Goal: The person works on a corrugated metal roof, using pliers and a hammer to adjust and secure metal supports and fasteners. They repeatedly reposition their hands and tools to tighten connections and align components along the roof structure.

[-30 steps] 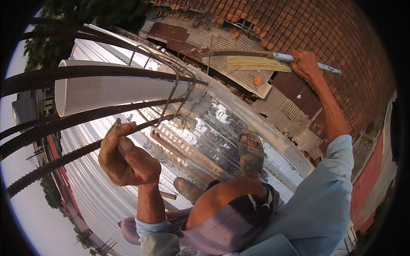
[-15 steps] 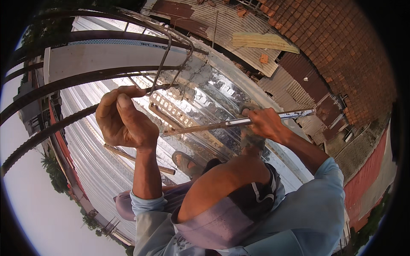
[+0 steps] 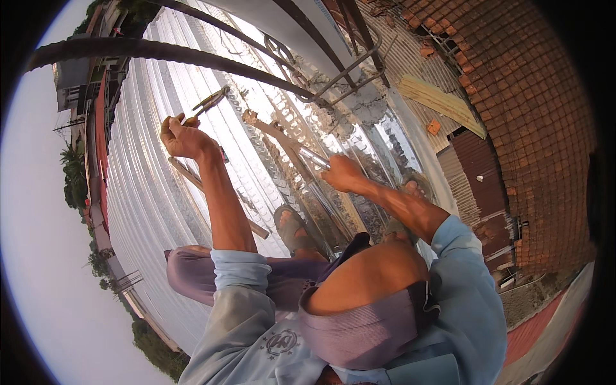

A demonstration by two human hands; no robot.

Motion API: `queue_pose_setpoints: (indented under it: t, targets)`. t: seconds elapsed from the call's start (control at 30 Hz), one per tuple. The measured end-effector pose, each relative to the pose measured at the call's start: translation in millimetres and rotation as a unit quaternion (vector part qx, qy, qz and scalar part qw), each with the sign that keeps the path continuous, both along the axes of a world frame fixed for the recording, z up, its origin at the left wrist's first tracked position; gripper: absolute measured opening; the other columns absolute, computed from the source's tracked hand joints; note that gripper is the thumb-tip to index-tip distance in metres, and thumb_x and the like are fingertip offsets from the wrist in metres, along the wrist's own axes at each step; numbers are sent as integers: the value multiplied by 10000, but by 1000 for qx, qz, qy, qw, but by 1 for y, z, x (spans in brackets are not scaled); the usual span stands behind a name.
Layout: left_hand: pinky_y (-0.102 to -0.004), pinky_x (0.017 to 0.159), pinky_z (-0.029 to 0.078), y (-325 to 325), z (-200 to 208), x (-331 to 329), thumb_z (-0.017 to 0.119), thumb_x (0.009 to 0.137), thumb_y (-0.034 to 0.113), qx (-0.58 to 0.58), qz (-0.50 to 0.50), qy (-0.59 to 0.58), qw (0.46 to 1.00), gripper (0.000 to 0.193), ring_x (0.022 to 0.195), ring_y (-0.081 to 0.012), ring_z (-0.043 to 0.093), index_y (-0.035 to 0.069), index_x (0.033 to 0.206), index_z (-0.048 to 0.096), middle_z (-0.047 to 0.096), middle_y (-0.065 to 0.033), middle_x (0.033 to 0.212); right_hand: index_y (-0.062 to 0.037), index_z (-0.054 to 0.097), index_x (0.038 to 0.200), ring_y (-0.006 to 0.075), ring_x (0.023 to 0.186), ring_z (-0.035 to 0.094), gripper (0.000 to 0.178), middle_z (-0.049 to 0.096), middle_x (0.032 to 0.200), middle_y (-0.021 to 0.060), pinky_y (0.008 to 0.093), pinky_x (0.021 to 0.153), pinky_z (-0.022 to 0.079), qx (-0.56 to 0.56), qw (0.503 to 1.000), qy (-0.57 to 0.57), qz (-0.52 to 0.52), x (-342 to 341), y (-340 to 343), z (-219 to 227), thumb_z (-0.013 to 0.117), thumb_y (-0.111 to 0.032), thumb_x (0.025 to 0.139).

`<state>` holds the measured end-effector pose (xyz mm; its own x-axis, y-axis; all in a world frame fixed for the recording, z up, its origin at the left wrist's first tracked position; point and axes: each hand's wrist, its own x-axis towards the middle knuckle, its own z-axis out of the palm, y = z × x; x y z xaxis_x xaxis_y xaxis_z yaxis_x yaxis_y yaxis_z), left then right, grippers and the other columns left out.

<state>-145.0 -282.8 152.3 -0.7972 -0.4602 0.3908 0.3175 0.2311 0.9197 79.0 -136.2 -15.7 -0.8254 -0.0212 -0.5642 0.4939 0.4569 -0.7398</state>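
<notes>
My left hand (image 3: 183, 138) is raised over the shiny corrugated metal roofing (image 3: 154, 205), its fingers curled closed. A slim dark metal tool (image 3: 210, 101), pincer-like in outline, sticks out beyond these fingers; its grip end is hidden. My right hand (image 3: 344, 173) is wrapped around a bar (image 3: 314, 157) with a bright metal shaft and a rusty brown front part, which points to the far left. Beyond both hands, ribbed steel rebar (image 3: 179, 58) crosses above the roofing. A bent wire stirrup (image 3: 350, 80) hangs at its right end.
A brown stick or pipe (image 3: 218, 199) lies on the roofing by my left forearm. My sandaled feet (image 3: 292, 228) stand on the metal. Rough cement (image 3: 366, 102) runs along the roof's right edge; lower tiled roofs (image 3: 520, 96) and rusty sheets (image 3: 478, 170) lie past it.
My view has shifted, and the rebar appears higher and farther right. My left hand has left the rebar's side and now shows the dark tool. The right hand's bar has swung to point farther forward.
</notes>
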Motion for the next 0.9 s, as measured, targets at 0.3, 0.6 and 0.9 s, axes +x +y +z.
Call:
queue_pose_setpoints:
  t: [0.3,0.6,0.9]
  targets:
    - [-399,942,489,-130,-206,-85,645,862,148,-461,-198,-302,811,513,1080,-333,632,-52,1325,549,613,-268,1224,102,707,926,409,914,713,302,701,953,298,474,795,573,-4,994,-57,-94,-34,-70,-38,637,-170,814]
    - [-460,1184,273,-132,-203,-197,578,860,181,-638,-298,-189,684,631,1415,-413,341,-92,1410,432,376,-285,1510,37,718,758,386,756,709,225,701,793,231,486,646,563,138,984,87,71,-9,-84,-48,658,-175,708]
    - [-506,1171,281,-129,-198,-225,607,911,231,-672,-299,-249,630,784,1454,-404,286,82,1567,205,291,-194,1585,29,719,753,406,769,708,221,698,775,237,492,643,566,144,970,114,162,-7,-105,-61,631,-159,678]
